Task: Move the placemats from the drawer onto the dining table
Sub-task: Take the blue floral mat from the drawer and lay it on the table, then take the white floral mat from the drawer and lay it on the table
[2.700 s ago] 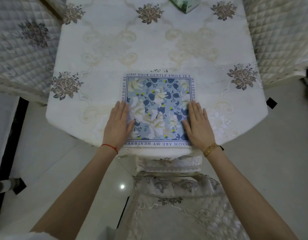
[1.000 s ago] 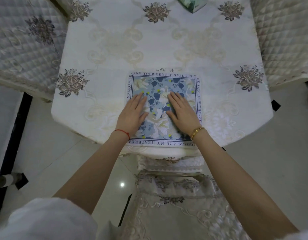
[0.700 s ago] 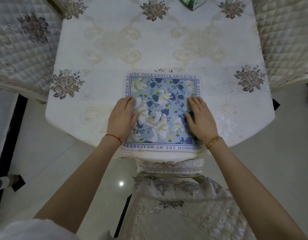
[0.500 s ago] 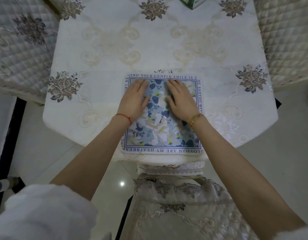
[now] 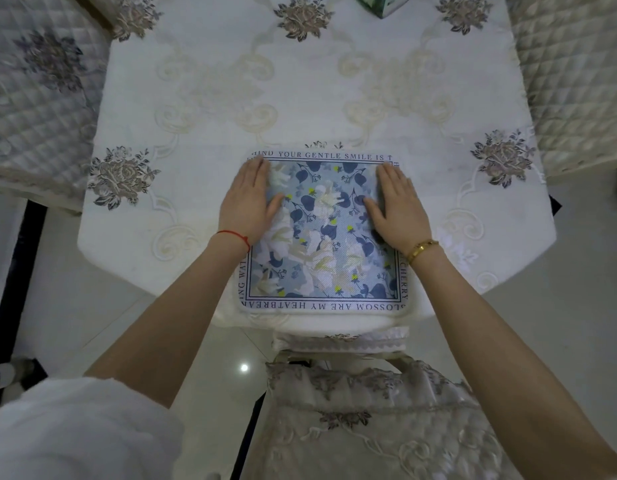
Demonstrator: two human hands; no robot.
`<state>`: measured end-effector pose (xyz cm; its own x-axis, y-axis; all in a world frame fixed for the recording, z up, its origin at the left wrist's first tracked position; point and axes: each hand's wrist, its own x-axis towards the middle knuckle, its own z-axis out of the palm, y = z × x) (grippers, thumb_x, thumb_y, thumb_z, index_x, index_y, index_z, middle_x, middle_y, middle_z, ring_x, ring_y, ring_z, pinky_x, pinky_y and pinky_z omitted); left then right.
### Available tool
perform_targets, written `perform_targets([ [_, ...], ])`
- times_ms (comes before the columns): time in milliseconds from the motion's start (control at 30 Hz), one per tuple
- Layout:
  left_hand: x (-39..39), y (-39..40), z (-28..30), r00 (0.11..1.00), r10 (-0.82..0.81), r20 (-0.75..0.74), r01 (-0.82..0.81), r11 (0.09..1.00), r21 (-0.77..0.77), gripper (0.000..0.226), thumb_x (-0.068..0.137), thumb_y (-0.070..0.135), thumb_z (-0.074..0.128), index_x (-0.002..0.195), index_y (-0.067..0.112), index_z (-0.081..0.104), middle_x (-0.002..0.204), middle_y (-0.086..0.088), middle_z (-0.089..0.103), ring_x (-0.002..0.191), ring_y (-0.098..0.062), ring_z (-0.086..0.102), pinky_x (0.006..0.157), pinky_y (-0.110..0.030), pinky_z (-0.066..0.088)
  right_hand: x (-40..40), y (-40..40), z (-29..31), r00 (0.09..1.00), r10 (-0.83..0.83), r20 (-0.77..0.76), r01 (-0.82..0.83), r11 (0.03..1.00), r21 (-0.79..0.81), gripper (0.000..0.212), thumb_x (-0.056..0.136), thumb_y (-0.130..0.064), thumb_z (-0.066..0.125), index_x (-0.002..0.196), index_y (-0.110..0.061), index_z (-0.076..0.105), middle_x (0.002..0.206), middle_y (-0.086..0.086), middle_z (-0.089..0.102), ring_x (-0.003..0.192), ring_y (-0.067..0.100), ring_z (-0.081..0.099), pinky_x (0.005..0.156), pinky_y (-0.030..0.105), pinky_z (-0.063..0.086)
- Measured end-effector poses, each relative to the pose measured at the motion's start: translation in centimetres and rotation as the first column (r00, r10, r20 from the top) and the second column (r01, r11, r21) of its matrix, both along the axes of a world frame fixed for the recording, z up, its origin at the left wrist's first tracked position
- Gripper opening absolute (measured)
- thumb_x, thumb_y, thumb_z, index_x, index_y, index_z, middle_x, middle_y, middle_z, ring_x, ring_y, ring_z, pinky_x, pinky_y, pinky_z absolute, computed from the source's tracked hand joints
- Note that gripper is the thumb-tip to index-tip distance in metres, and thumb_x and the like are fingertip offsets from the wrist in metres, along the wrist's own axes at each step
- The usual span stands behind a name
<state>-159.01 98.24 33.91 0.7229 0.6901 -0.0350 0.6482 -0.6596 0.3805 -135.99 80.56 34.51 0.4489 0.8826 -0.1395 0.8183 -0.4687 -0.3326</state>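
Note:
A square placemat (image 5: 322,237) with a blue and white flower print and a lettered border lies flat at the near edge of the dining table (image 5: 307,98), which wears a white embroidered cloth. My left hand (image 5: 249,199) rests palm down on the mat's far left part, fingers together and stretched out. My right hand (image 5: 399,206) lies palm down on the far right part in the same way. Neither hand grips anything. No drawer is in view.
A quilted chair (image 5: 362,420) stands tucked in just below the table's near edge. More quilted chairs stand at the left (image 5: 33,98) and right (image 5: 574,81). A green box (image 5: 381,3) sits at the table's far edge. The floor is pale tile.
Both hands have slid apart from the mat's middle toward its left and right sides, staying flat on it. The mat itself has stayed in place.

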Motion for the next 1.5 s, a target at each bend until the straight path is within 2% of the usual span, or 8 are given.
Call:
perform_targets([
  [167,-3.9,-3.5,0.5,0.998,-0.055,-0.004,0.055,0.998,0.001,0.064,0.098,0.036,0.044,0.148,0.002,0.024,0.156,-0.014,0.024,0.145,-0.027,0.02,0.12,-0.037,0.017,-2.9,-4.3,0.3,1.0,-0.011,-0.02,0.012,1.0,0.017,0.063,0.102,-0.038,0.037,0.153,-0.008,0.015,0.161,0.007,0.014,0.149,0.02,0.008,0.122,0.034,0.003],
  [467,-9.7,-11.4,1.0,0.998,-0.056,-0.006,0.055,0.996,-0.069,0.064,0.098,0.035,0.047,0.149,0.006,0.023,0.157,-0.008,0.023,0.145,-0.023,0.019,0.119,-0.037,0.021,-8.9,-13.1,0.4,0.999,0.009,-0.046,-0.01,1.0,-0.011,0.067,0.101,-0.045,0.036,0.154,-0.013,0.011,0.162,0.0,0.007,0.149,0.014,0.003,0.122,0.033,0.002],
  [767,-14.1,-14.9,3.2,0.998,-0.057,-0.02,0.055,0.994,-0.094,0.054,0.09,0.018,0.062,0.137,0.001,0.045,0.143,-0.017,0.043,0.134,-0.033,0.039,0.113,-0.043,0.033,-10.5,-18.9,3.0,0.989,-0.148,-0.02,0.149,0.988,0.048,0.048,0.098,-0.018,0.049,0.143,-0.005,0.041,0.149,0.014,0.041,0.142,0.03,0.032,0.119,0.041,0.02],
  [967,-12.8,-18.2,6.6,0.987,-0.143,0.071,0.147,0.988,-0.049,0.043,0.093,0.021,0.059,0.132,0.007,0.052,0.131,-0.014,0.055,0.122,-0.031,0.051,0.104,-0.04,0.042,-12.3,-23.9,6.4,0.97,-0.24,-0.045,0.244,0.95,0.196,0.041,0.092,-0.014,0.06,0.132,-0.007,0.054,0.126,0.012,0.061,0.12,0.032,0.054,0.104,0.04,0.04],
  [1100,-10.9,-21.6,8.8,0.964,-0.245,0.101,0.249,0.968,-0.033,0.038,0.094,0.025,0.056,0.129,0.01,0.054,0.124,-0.01,0.059,0.115,-0.027,0.055,0.099,-0.039,0.046,-13.3,-29.0,8.7,0.958,-0.286,0.001,0.276,0.925,0.259,0.034,0.092,-0.013,0.06,0.125,-0.007,0.058,0.116,0.009,0.064,0.104,0.027,0.059,0.093,0.038,0.046],
  [1233,-8.6,-25.7,10.7,0.937,-0.331,0.112,0.333,0.943,0.003,0.035,0.093,0.023,0.058,0.126,0.01,0.057,0.121,-0.008,0.062,0.112,-0.026,0.056,0.095,-0.038,0.046,-13.8,-35.4,10.1,0.918,-0.394,0.049,0.366,0.887,0.282,0.033,0.092,-0.017,0.056,0.123,-0.006,0.059,0.116,0.011,0.065,0.107,0.029,0.058,0.095,0.042,0.047],
  [1367,-6.0,-30.7,12.3,0.905,-0.409,0.116,0.411,0.911,0.004,0.033,0.091,0.022,0.06,0.122,0.011,0.059,0.117,-0.009,0.063,0.106,-0.028,0.058,0.09,-0.038,0.047,-13.8,-43.1,11.0,0.84,-0.541,0.04,0.504,0.806,0.311,0.032,0.093,-0.017,0.058,0.125,-0.011,0.059,0.121,0.006,0.064,0.112,0.025,0.057,0.099,0.037,0.043],
  [1500,-2.7,-36.3,13.0,0.864,-0.488,0.126,0.487,0.872,0.039,0.034,0.091,0.031,0.051,0.118,0.013,0.06,0.109,-0.009,0.066,0.097,-0.028,0.061,0.086,-0.034,0.046,-14.2,-50.9,11.2,0.781,-0.624,0.009,0.59,0.743,0.316,0.033,0.095,-0.017,0.057,0.127,-0.009,0.058,0.124,0.008,0.062,0.114,0.026,0.056,0.102,0.038,0.043],
])
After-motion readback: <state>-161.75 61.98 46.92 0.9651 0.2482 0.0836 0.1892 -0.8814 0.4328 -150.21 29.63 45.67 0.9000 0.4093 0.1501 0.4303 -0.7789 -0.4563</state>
